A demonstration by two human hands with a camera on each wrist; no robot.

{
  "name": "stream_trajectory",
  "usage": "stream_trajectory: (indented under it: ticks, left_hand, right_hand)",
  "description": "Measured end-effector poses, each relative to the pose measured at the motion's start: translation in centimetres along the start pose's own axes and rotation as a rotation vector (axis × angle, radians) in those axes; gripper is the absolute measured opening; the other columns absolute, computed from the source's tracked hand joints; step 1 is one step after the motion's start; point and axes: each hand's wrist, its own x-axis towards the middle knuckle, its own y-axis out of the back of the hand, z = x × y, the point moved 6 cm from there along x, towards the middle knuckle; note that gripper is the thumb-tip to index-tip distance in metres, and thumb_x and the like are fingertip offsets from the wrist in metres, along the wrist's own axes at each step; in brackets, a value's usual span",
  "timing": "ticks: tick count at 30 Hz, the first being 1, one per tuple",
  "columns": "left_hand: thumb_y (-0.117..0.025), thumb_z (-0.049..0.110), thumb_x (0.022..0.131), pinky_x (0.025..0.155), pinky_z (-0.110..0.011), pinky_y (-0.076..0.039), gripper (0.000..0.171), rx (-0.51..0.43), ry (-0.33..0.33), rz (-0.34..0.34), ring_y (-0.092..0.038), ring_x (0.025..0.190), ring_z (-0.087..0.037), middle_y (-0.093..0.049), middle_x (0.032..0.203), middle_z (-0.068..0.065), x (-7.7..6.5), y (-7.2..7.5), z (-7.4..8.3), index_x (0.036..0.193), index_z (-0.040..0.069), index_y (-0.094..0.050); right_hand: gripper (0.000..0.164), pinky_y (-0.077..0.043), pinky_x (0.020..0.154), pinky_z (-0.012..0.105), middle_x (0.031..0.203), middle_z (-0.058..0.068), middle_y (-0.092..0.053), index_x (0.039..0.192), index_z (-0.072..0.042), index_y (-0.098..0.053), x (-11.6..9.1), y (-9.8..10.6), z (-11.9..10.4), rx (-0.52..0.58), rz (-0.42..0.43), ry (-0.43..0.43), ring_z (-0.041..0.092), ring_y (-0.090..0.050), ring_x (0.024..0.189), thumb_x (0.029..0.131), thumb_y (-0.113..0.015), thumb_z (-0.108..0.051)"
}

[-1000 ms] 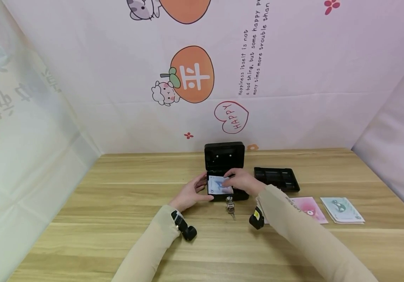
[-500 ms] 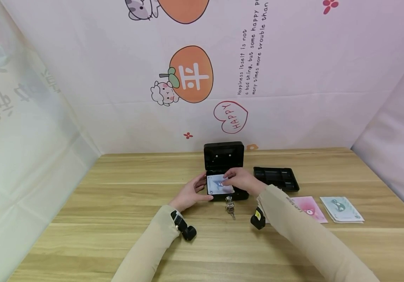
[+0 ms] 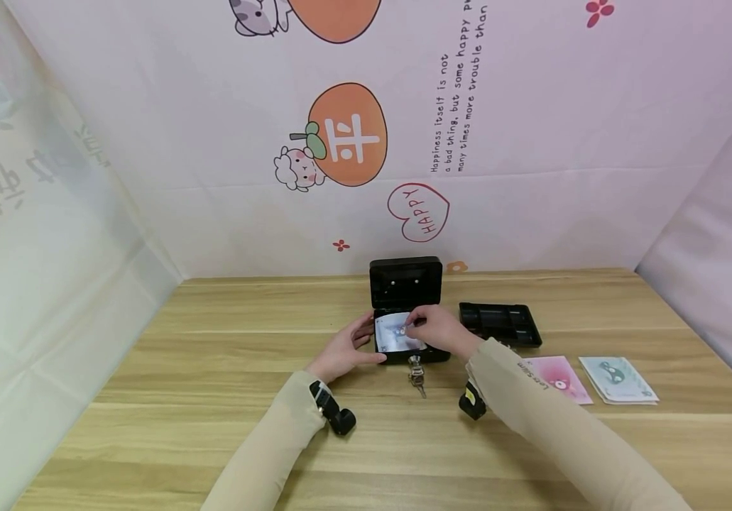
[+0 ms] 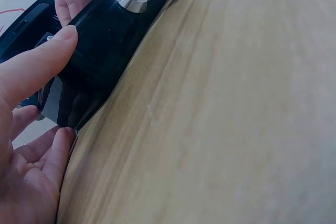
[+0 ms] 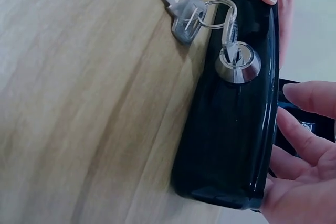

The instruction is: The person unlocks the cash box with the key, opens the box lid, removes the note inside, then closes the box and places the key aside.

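A small black cash box (image 3: 397, 359) stands with its lid (image 3: 406, 280) raised. My left hand (image 3: 346, 351) holds its left end, thumb at the front rim and fingers along the side, as the left wrist view shows. Inside the box lies a pale blue-violet banknote (image 3: 392, 333), its surface slightly bowed. The fingers of my right hand (image 3: 439, 328) pinch this banknote near its upper right; the grip itself is hidden in the right wrist view. A key sits in the front lock (image 5: 239, 62), with another key (image 5: 186, 17) hanging from its ring.
Right of the box lies a black compartment tray (image 3: 488, 313). Pink banknotes (image 3: 560, 380) lie partly under my right sleeve. Farther right is a small stack of green banknotes (image 3: 618, 380). A printed cloth (image 3: 263, 234) hangs behind the wooden table (image 3: 212, 397).
The banknote's visible part has widened to the right, and it now bows. My right hand has shifted slightly right. The left hand has stayed on the box.
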Motion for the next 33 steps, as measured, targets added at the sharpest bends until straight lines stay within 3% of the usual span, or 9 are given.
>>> stream_trajectory:
  ticks: [8,20,26,33]
  left_hand:
    - [-0.073,0.005,0.082,0.115,-0.042,-0.031,0.088,-0.007,-0.003,0.003,-0.033,0.138,-0.033,-0.029,0.152,-0.018,0.0,0.0,0.1,0.152,0.01,-0.02]
    - [-0.074,0.003,0.081,0.115,-0.04,-0.032,0.089,-0.014,-0.02,0.01,-0.035,0.137,-0.033,-0.032,0.15,-0.018,0.1,-0.1,0.1,0.151,0.007,-0.02]
    - [-0.073,0.003,0.081,0.115,-0.04,-0.031,0.09,-0.012,-0.033,0.009,-0.033,0.138,-0.035,-0.03,0.151,-0.019,0.0,0.0,0.3,0.152,0.006,-0.018]
    - [-0.077,0.02,0.08,0.113,-0.036,-0.035,0.092,0.039,-0.072,-0.005,-0.035,0.137,-0.033,-0.03,0.151,-0.019,-0.3,0.1,0.5,0.152,0.008,-0.02]
  right_hand:
    - [0.023,-0.052,0.065,0.027,0.101,0.017,-0.064,0.107,0.002,-0.064,0.2,0.0,0.3,0.052,0.046,0.001,0.016,-0.058,0.075,0.085,-0.063,-0.005]
    - [0.029,-0.06,0.07,0.035,0.104,0.021,-0.056,0.114,0.008,-0.056,0.4,-0.5,1.2,0.31,0.066,-0.083,0.02,-0.062,0.077,0.086,-0.061,0.005]
    - [0.048,-0.06,0.075,0.038,0.106,0.02,-0.055,0.134,0.001,-0.043,0.0,0.7,1.5,0.4,0.063,-0.128,0.022,-0.062,0.083,0.088,-0.059,0.004]
    - [0.064,-0.06,0.077,0.034,0.109,0.017,-0.049,0.148,-0.008,-0.029,-0.9,2.5,2.3,0.451,0.027,-0.148,0.022,-0.06,0.088,0.091,-0.056,0.003]
